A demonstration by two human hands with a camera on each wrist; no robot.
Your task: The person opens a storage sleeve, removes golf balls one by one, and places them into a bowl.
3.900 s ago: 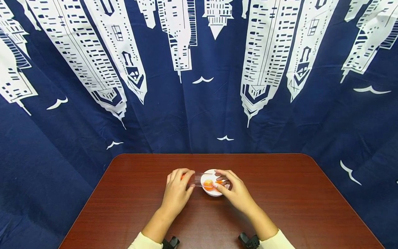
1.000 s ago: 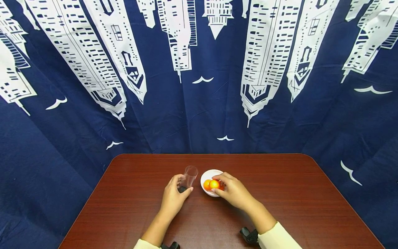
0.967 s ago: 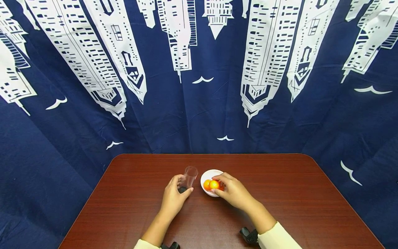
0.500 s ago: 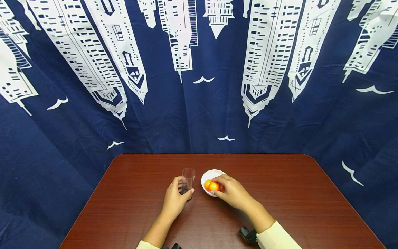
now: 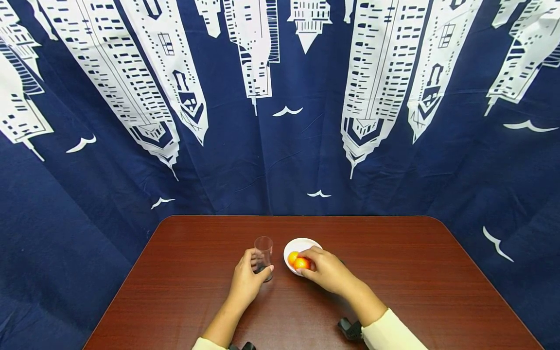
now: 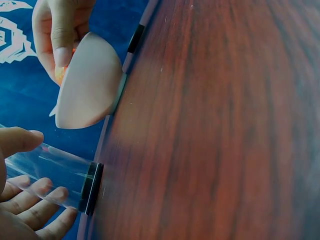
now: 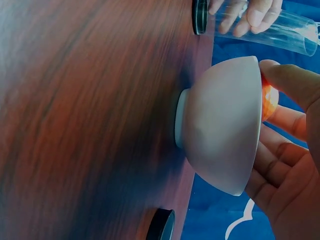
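Observation:
In the head view my left hand (image 5: 247,277) holds a clear cylindrical container (image 5: 264,247) with a black base. The container stands upright on the brown table, my thumb on one side and my fingers round the other. Its black base (image 6: 91,189) meets the tabletop in the left wrist view. My right hand (image 5: 328,271) reaches over a white bowl (image 5: 292,245), thumb and fingertips on a small orange ball (image 5: 302,263). A second orange ball (image 5: 292,257) lies beside it in the bowl. The right wrist view hides most of the held ball behind the bowl's wall.
A black round lid (image 7: 162,225) lies on the table beyond the right hand, nearly hidden in the head view. The brown table (image 5: 210,243) has rounded back corners. Behind it hangs a blue curtain (image 5: 288,160) with white buildings printed on it.
The container, first tipped sideways toward the bowl, has swung upright onto its base, to the bowl's left. My right hand has come from the container's mouth to an orange ball in the bowl.

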